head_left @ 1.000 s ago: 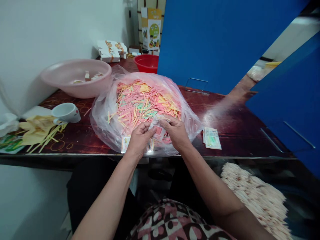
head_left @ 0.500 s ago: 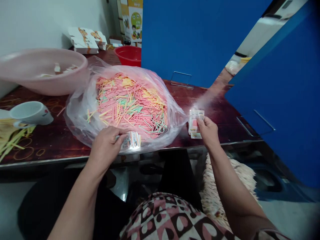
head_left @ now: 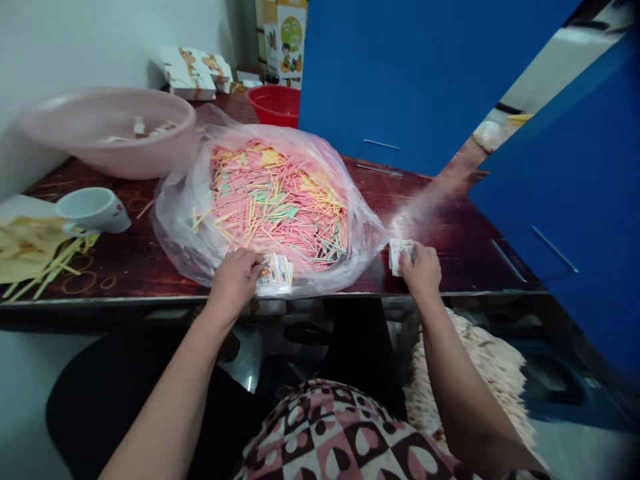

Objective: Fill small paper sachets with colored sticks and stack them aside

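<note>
At the near edge of the table, my left hand (head_left: 234,280) is closed on several small printed packets (head_left: 278,272), fanned out over the front of a clear plastic bag (head_left: 367,230). The bag lies open and is heaped with thin paper sticks (head_left: 280,200) in pink, yellow and green. To the right of the bag, my right hand (head_left: 423,270) pinches a small stack of similar printed packets (head_left: 397,256) at the tabletop. Its fingers partly cover that stack. Whether the packets hold anything cannot be made out.
A pink basin (head_left: 107,147) with small pieces inside stands at the back left. Before it are a white mug (head_left: 93,207) and yellow strips (head_left: 55,270). A red bowl (head_left: 275,107) and white boxes (head_left: 187,73) sit behind. Blue panels (head_left: 390,73) rise at the right.
The view has swung slightly, shifting the scene rightward. Under my right hand, the packets that lay spread flat are now bunched closer to the fingers. My left hand still grips its packets.
</note>
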Demonstrator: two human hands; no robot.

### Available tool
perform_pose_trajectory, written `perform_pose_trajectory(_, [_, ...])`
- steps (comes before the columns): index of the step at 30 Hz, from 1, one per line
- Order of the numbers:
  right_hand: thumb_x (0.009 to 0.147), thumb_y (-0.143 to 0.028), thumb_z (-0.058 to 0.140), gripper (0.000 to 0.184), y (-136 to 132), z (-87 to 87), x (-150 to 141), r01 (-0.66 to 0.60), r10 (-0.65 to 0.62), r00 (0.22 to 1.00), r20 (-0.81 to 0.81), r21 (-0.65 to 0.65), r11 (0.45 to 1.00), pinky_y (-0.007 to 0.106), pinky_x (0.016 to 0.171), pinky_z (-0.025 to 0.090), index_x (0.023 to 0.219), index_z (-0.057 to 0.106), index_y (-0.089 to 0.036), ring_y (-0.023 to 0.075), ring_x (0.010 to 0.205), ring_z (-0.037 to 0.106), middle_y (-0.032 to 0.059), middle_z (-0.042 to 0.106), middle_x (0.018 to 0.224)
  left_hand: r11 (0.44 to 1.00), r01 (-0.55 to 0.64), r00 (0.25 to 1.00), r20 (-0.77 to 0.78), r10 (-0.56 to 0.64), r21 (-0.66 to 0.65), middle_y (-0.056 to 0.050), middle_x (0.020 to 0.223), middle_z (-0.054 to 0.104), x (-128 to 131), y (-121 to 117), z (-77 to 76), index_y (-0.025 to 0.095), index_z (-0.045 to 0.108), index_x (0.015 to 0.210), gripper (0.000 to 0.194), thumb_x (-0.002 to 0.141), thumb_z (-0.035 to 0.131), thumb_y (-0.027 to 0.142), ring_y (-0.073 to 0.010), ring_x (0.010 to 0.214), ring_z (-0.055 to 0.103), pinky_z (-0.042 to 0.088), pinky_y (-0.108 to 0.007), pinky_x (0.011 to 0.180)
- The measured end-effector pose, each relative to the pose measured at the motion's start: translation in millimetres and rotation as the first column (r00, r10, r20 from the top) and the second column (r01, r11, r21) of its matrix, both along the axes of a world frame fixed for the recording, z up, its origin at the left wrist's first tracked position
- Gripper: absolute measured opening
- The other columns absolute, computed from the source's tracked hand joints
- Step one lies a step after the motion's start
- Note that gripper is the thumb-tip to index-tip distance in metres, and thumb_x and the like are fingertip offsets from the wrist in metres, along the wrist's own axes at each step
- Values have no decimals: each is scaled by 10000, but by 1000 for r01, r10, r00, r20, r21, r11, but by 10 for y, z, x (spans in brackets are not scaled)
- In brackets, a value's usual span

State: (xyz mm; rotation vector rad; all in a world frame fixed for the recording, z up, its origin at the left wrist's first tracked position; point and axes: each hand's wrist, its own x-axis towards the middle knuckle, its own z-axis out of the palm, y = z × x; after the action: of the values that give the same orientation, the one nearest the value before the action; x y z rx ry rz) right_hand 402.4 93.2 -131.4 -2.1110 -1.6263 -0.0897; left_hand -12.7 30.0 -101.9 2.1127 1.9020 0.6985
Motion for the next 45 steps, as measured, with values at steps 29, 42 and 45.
perform_pose_trajectory(29, [738, -623, 753, 429, -546, 474, -1794, -668, 354, 154, -922, 167, 725, 263, 627, 415, 760, 696, -199, 133, 638, 495, -17, 592, 663, 980, 147, 727, 687, -16, -132, -33, 1005, 751, 480, -210, 437, 207, 726, 1071, 279, 844, 688, 364, -201, 928, 689, 531, -322, 881])
perform_pose_trajectory(42, [989, -531, 460, 480, -43, 580, -1841, -788, 722, 459, -518, 139, 600, 277, 682, 409, 658, 596, -211, 160, 710, 562, 23, 593, 702, 995, 81, 908, 407, -99, 62, -61, 962, 775, 331, -84, 438, 217, 728, 831, 184, 904, 602, 328, -234, 964, 688, 494, -380, 908])
perform_pose_trajectory(45, [965, -331, 548, 249, 194, 684, -1830, -744, 707, 657, -261, -72, 664, 299, 830, 444, 896, 737, -185, 208, 937, 644, 80, 710, 939, 996, 44, 976, 209, -59, 76, -76, 968, 770, 294, -58, 426, 204, 709, 825, 191, 920, 570, 294, -257, 976, 673, 460, -420, 939])
